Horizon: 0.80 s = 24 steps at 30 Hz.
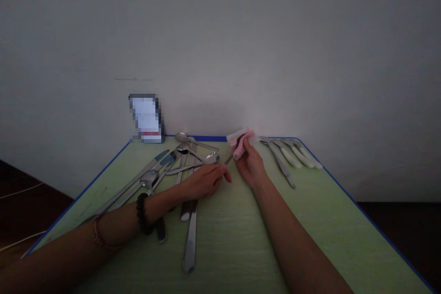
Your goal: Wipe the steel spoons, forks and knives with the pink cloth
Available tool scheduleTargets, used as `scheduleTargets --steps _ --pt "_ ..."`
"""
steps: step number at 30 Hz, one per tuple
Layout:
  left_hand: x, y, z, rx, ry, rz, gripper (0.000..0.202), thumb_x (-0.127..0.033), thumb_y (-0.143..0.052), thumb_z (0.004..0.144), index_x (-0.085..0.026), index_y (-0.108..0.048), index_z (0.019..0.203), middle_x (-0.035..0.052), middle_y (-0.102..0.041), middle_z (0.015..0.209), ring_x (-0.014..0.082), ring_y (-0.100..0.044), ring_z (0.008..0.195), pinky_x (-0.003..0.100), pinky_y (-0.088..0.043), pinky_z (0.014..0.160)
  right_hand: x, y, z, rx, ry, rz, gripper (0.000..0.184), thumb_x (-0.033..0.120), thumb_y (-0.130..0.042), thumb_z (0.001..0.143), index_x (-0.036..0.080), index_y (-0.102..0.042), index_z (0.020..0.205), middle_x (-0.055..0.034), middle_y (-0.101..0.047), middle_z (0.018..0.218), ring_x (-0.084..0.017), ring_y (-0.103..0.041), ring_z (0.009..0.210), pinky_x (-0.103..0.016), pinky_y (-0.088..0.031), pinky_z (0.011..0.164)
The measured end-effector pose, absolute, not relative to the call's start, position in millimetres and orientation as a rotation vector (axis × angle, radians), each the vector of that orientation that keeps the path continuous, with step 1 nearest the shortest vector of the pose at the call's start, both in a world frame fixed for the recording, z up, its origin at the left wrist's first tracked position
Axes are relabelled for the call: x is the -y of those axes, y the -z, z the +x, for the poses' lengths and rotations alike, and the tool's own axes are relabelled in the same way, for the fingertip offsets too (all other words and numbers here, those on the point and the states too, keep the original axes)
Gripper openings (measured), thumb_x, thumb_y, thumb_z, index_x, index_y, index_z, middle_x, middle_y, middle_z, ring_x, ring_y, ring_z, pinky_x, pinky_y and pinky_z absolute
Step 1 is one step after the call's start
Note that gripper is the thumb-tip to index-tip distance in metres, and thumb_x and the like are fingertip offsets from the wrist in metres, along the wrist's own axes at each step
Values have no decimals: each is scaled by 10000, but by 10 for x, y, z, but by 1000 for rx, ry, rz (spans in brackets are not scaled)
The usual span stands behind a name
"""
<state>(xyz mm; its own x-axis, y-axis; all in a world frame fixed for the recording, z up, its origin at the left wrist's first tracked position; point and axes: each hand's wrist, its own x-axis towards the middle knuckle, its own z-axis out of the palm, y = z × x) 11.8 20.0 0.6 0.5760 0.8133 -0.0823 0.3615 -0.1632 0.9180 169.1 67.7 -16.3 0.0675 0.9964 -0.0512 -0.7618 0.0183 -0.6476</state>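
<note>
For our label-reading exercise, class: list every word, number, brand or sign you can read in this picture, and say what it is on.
None can be read.
The card leaning against the wall is blurred into blocks; only a red band shows.
The cutlery and the pink cloth in the right hand show no legible marks.

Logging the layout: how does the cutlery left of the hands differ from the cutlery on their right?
The left cutlery is a larger, crisscrossed heap; the right cutlery is a smaller set lying side by side. The left cutlery looks all metal; several right pieces have pale handles. Both rest on the green table.
</note>
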Motion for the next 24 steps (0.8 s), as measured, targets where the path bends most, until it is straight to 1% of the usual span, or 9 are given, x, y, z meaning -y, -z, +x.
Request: scheduleTargets --steps 3,5,11,15,20,22,24 --pt "-196 6 107 -967 -549 1742 451 -466 -268 954 -158 -586 868 -78 -370 426 104 -339 386 219 -299 425 -653 173 1693 621 -1498 -653 193 338 -781 707 184 -701 791 26 -703 720 -100 -617 686 -207 -516 712" --pt "-191 10 103 -962 -563 1735 445 -470 -272 957 -159 -581 882 -82 -375 431 101 -347 390 217 -303 434 -643 171 1696 647 -1531 -687 208 352 -779 706 172 -701 774 16 -704 713 -106 -615 673 -215 -511 694" --pt "-192 10 110 -962 -567 1713 411 -456 -285 961 -168 -564 872 -86 -372 425 98 -330 377 218 -291 421 -638 160 1688 622 -1515 -712 149 297 -765 727 168 -698 758 5 -708 725 -105 -617 662 -203 -511 675" --pt "-198 5 123 -954 -569 1693 409 -460 -295 960 -163 -562 869 -87 -375 434 95 -338 380 213 -293 421 -651 165 1675 582 -1476 -681 142 308 -757 743 185 -686 759 21 -700 715 -93 -618 667 -190 -518 685" --pt "-195 -12 132 -964 -538 1684 412 -470 -296 949 -162 -556 866 -87 -375 438 94 -337 374 213 -285 409 -684 127 1660 377 -1464 -599 51 277 -683 823 233 -693 847 41 -729 833 -78 -644 753 -198 -536 762" --pt "-191 -12 130 -963 -538 1684 421 -483 -295 948 -163 -555 868 -89 -372 439 93 -336 375 213 -282 410 -686 120 1656 344 -1473 -607 58 260 -656 845 220 -697 838 33 -731 834 -76 -644 749 -193 -533 759" --pt "-188 -6 125 -962 -545 1698 426 -494 -298 949 -165 -556 867 -89 -373 437 92 -337 379 214 -287 417 -677 125 1656 401 -1484 -626 70 265 -679 826 200 -701 817 25 -725 798 -77 -635 718 -182 -524 731"
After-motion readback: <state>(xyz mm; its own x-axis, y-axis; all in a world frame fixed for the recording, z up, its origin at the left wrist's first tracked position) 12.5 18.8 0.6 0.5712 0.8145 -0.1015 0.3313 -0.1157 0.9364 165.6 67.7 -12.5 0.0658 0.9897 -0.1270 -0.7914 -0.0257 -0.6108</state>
